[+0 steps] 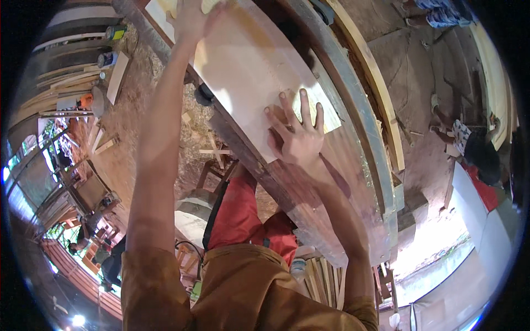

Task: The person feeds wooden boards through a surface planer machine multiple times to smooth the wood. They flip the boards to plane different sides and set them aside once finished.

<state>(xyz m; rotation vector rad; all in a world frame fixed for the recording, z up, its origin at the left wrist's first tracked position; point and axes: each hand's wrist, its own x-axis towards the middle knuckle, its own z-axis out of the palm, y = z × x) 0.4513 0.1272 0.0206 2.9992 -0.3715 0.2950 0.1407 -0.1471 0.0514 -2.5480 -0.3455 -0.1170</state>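
A long pale board (243, 71) lies along a dark brown wooden workbench (353, 182) in front of me. My right hand (301, 138) rests on the near end of the board, palm down with its fingers spread. Further up, my left hand (190, 25) reaches to the far part of the board near its left edge. It is slightly blurred and cut by the top of the picture, but its thumb and outer finger stand apart. Neither hand shows anything in its grip.
Long timber strips (381, 94) run along the bench's right side. Stacked planks (66, 83) and tins (115, 33) stand at the left. Wood scraps (215, 151) lie on the dusty floor. A person (477, 143) is at the far right, beside another long timber.
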